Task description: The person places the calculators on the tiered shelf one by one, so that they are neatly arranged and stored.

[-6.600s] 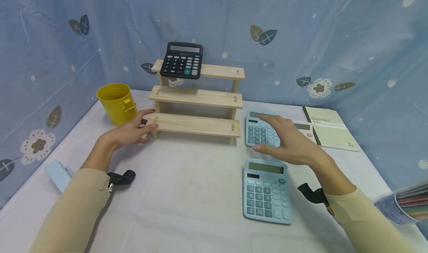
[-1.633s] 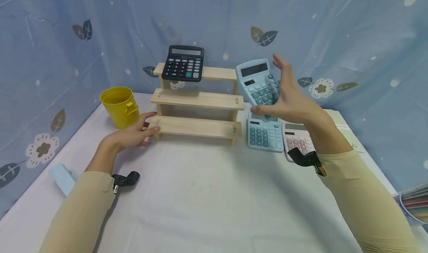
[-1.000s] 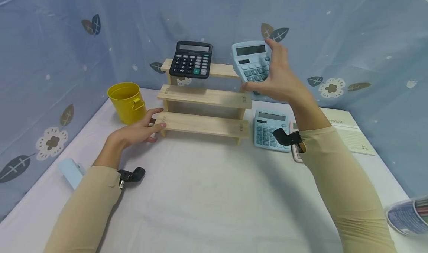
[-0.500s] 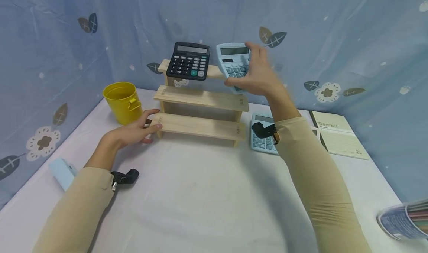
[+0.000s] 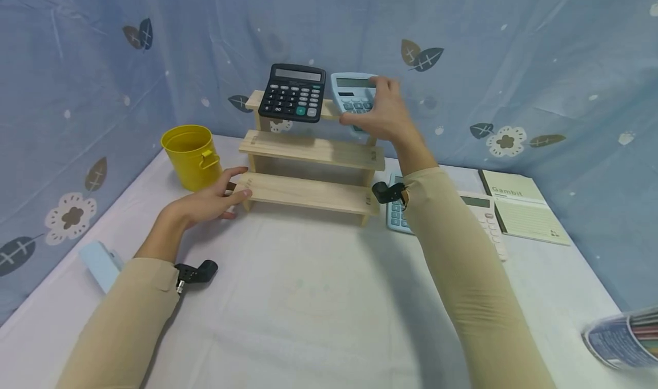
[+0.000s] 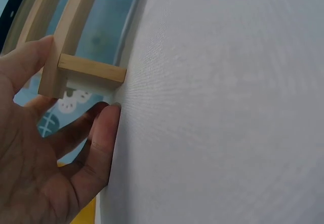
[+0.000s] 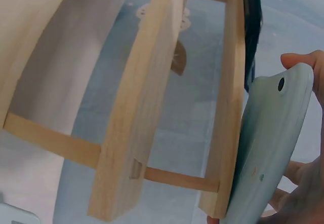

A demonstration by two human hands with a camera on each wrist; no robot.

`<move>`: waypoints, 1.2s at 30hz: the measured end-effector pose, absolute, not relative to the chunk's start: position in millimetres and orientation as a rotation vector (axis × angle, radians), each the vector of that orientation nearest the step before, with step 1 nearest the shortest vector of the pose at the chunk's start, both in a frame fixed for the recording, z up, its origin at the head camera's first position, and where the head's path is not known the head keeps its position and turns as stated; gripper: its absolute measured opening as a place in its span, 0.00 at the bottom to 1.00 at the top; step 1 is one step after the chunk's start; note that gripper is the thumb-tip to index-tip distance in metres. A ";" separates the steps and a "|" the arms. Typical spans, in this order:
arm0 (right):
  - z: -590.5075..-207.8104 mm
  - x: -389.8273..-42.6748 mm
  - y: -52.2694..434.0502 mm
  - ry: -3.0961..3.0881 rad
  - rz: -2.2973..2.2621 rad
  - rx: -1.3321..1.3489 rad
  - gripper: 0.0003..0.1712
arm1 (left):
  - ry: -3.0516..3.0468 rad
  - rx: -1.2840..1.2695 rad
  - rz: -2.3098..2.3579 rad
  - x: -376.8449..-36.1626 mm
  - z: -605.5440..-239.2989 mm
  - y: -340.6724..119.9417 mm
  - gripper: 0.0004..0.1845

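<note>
My right hand [image 5: 384, 116] grips a light blue calculator [image 5: 352, 91] by its right side and holds it at the top step of a three-step wooden rack [image 5: 308, 149], just right of a black calculator [image 5: 293, 92] that lies there. The right wrist view shows the blue calculator's back [image 7: 268, 148] against the top board [image 7: 230, 107], with my fingertips [image 7: 302, 59] at its edge. My left hand [image 5: 211, 203] rests with fairly straight fingers against the left end of the bottom step. In the left wrist view its thumb and a finger [image 6: 104, 133] flank the rack's foot [image 6: 83, 72].
A yellow cup [image 5: 187, 156] stands left of the rack. On the table to the right lie another blue calculator [image 5: 393, 215], a pale pink one [image 5: 485, 220] and a notebook [image 5: 521, 206]. A light blue object [image 5: 100, 263] sits at the left edge, a pencil bundle [image 5: 622, 335] at the bottom right.
My right hand lifted the light blue calculator from the table and carried it up and left to the top step beside the black one. The left hand stayed on the rack.
</note>
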State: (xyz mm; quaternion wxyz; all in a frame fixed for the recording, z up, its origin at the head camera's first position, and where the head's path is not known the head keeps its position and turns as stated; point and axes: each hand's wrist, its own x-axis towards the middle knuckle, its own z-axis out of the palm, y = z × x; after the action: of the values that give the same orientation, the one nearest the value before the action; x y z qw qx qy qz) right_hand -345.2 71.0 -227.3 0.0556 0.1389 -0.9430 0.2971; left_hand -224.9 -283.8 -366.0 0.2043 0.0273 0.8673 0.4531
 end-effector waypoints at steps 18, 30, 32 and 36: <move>-211.1 -346.7 75.7 -3.119 0.725 0.435 0.56 | 2.423 0.085 1.235 -229.7 -363.2 -276.4 0.49; -233.0 -346.4 60.8 -3.009 0.717 0.428 0.55 | 2.430 0.082 1.208 -226.9 -365.1 -282.8 0.51; -236.4 -346.6 58.3 -2.992 0.724 0.431 0.55 | 2.443 0.082 1.198 -224.3 -364.9 -283.4 0.51; -239.0 -346.0 58.1 -2.986 0.740 0.426 0.54 | 2.450 0.088 1.194 -223.4 -365.1 -282.3 0.51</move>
State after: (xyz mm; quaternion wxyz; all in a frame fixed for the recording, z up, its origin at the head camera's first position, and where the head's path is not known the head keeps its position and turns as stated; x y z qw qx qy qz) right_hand -346.0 58.1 -239.0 0.0179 0.1370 -0.9613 0.2384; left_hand -223.4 -282.3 -365.1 0.2059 0.0315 0.8792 0.4286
